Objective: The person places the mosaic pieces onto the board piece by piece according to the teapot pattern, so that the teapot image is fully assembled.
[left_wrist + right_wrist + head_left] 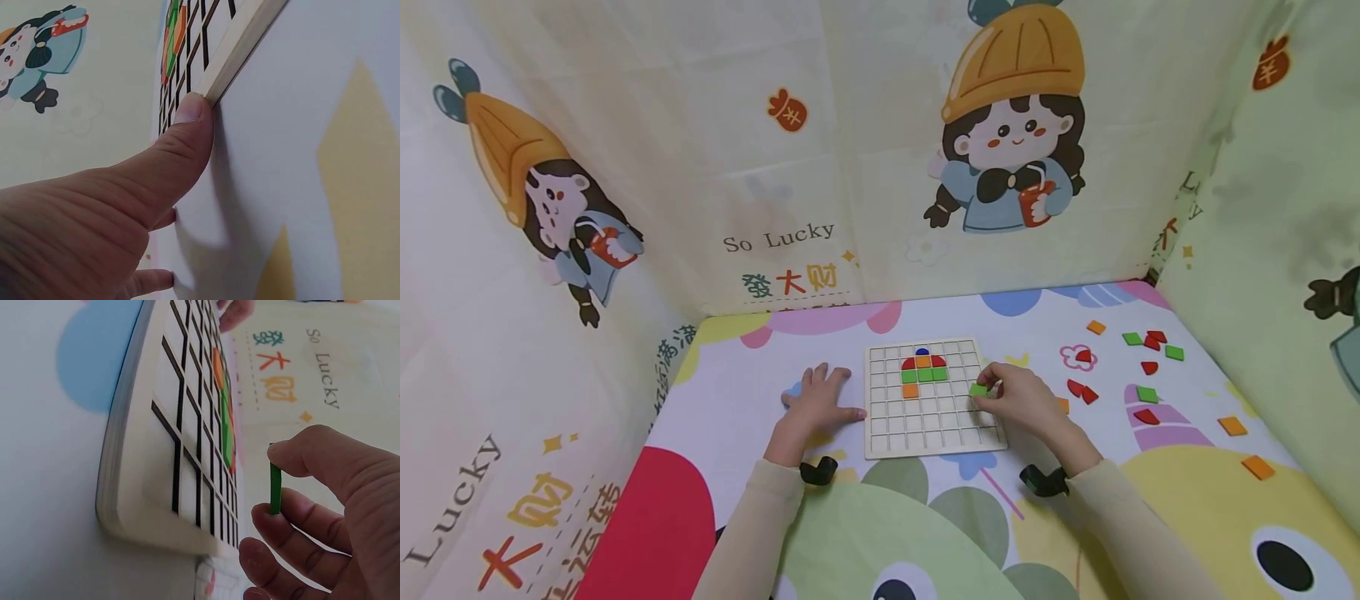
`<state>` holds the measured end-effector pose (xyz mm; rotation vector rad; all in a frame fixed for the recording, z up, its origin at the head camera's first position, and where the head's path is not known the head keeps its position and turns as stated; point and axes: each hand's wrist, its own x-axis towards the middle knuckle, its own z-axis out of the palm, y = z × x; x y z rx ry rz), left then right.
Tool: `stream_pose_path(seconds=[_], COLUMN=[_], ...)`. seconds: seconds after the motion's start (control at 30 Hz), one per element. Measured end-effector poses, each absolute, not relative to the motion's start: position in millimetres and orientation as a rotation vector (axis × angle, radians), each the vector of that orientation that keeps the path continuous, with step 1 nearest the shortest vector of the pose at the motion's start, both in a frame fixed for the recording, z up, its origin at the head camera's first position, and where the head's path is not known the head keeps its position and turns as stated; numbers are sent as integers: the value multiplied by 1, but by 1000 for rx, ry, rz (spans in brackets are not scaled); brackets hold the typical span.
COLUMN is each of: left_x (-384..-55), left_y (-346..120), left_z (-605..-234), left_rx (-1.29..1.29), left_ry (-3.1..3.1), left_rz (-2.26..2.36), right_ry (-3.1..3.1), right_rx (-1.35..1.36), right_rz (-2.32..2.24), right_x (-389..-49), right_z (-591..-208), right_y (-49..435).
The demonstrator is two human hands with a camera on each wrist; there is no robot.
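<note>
Patterned cloth (880, 158) hangs around the cartoon-printed surface (737, 358). A gridded board (887, 429) holds blue, red, orange and green tiles (922, 375). Near its right edge, the right hand (1022, 402) pinches a green piece (977, 390) in its fingers; the left hand (815, 410), fingers spread, touches the board.

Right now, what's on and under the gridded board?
On the board: one blue piece, two red pieces, two orange squares, three green squares. The right hand, pinching another green square, hides part of the right edge; underneath is covered.
</note>
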<state>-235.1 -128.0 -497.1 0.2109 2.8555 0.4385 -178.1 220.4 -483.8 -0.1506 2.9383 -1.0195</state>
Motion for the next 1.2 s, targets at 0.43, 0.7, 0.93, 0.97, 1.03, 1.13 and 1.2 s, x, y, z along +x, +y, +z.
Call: stream_pose_path(seconds=[0.43,0.7,0.93,0.97,1.03,1.13,1.2], left_x=[-236,-233,-231,-231,-230,-230,-230], left_y=[-129,-127,-125,-125,-126,-126,-126], left_z=[-499,-494,-492,-492,-492,-491,-491], left_rx=[208,213,213,212,212,223,226], left_ry=[2854,2855,2856,2856,2856,2860,2860], left_rz=[443,435,436,438,437,443,441], right_ry=[2937,2941,2968,2974,2980,2986,2984], right_rx=[-248,-327,-317,-325,-332,-334,-331], right_rz=[-994,-933,-940,-938,-931,-923,-922], right_x=[-202,-219,-225,-225,-226,-227,-227], right_z=[-492,-497,-502,-502,-502,-503,-504], right_y=[181,163,159,159,158,156,156])
